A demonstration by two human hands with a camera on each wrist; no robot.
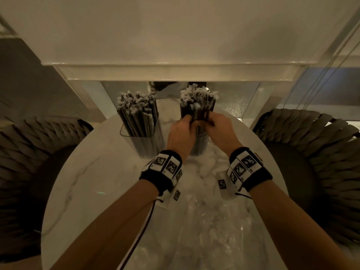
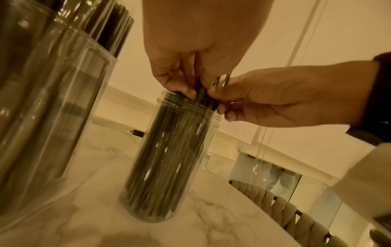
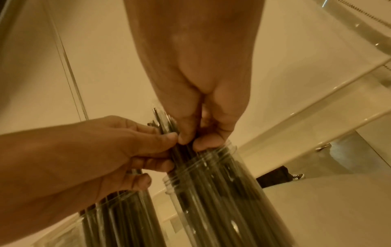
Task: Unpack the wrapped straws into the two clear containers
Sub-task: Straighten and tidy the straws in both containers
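Observation:
A round clear jar [image 1: 198, 142] [image 2: 175, 158] [image 3: 222, 192] stands at the far middle of the table, packed with dark wrapped straws [image 1: 196, 102] that stick up above its rim. My left hand [image 1: 187, 122] [image 2: 190, 90] and right hand [image 1: 212, 120] [image 3: 190, 137] meet just above the rim. Both pinch the same bunch of straws from opposite sides, fingertips almost touching. To the left stands a square clear container [image 1: 140, 131] [image 2: 52, 100], also full of upright wrapped straws [image 1: 136, 108], with neither hand on it.
The containers stand on a round white marble table [image 1: 87, 182]. Crumpled clear plastic wrapping [image 1: 210, 221] lies on its near half under my forearms. Woven chairs stand at the left [image 1: 29, 152] and right [image 1: 311, 143]. A glass panel and ledge [image 1: 175, 73] lie behind the containers.

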